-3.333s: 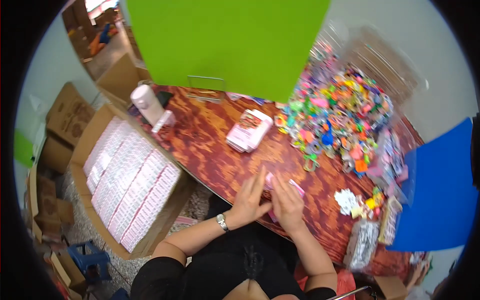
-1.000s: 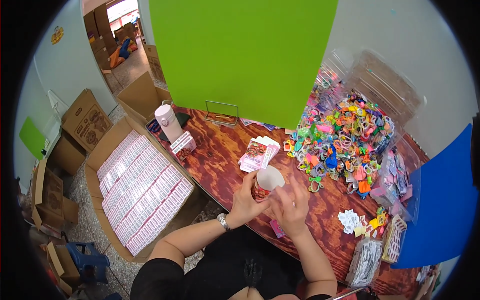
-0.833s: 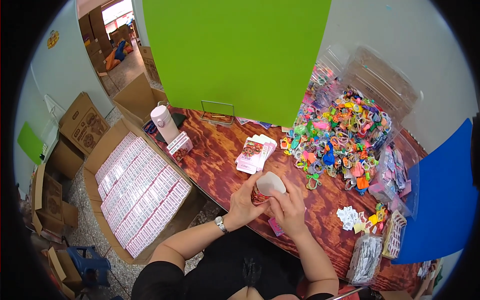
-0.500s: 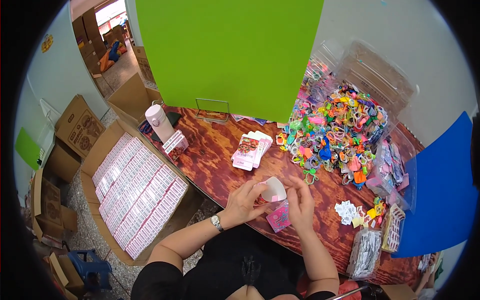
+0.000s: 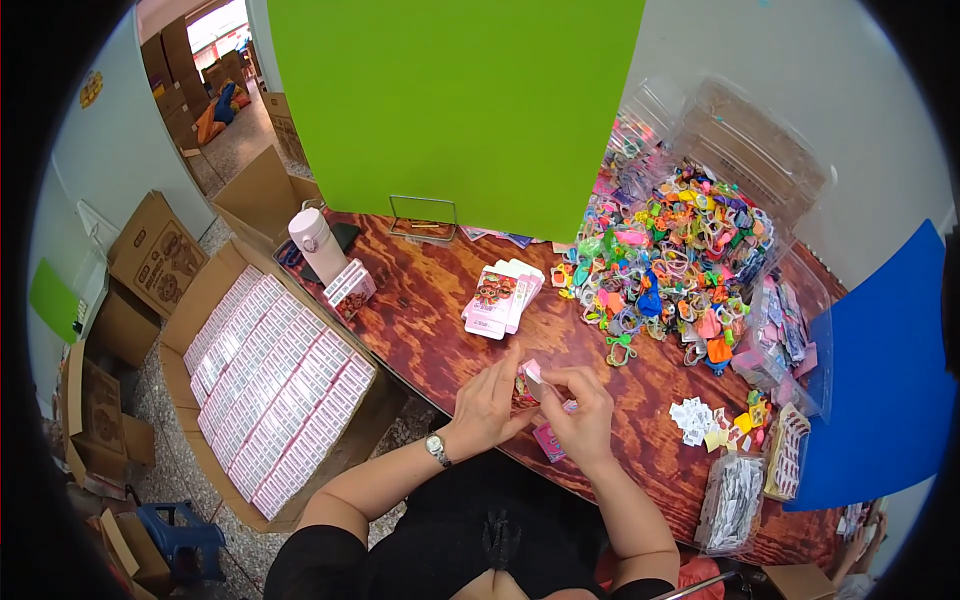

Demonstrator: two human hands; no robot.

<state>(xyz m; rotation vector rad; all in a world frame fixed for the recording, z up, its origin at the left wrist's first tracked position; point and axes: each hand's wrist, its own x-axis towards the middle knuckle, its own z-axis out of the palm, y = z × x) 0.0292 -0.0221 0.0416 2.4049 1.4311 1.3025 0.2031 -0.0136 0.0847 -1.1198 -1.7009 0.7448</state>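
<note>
Between my two hands, over the table's front edge, is a small pink and white carton [image 5: 531, 372]. My left hand [image 5: 484, 408] supports it from the left, fingers stretched up along its side. My right hand [image 5: 583, 412] pinches the carton's upper end, thumb and forefinger on the pale flap. Much of the carton is hidden by my fingers. Below them a bright pink packet [image 5: 549, 443] lies at the table edge, partly covered by my right hand. Farther out rests a stack of flat pink and white cartons [image 5: 493, 305].
A heap of colourful small trinkets [image 5: 680, 265] fills the back right. White paper slips [image 5: 692, 422] and a clear tub of slips [image 5: 730, 505] lie at the right. At left stand a pale tumbler [image 5: 315, 245] and a large cardboard box [image 5: 175, 365] filled with cartons. A green panel [image 5: 450, 110] rises behind.
The carton's wide white opening has turned out of sight, and its top now looks narrow. My right hand has moved left onto the flap, covering more of the pink packet.
</note>
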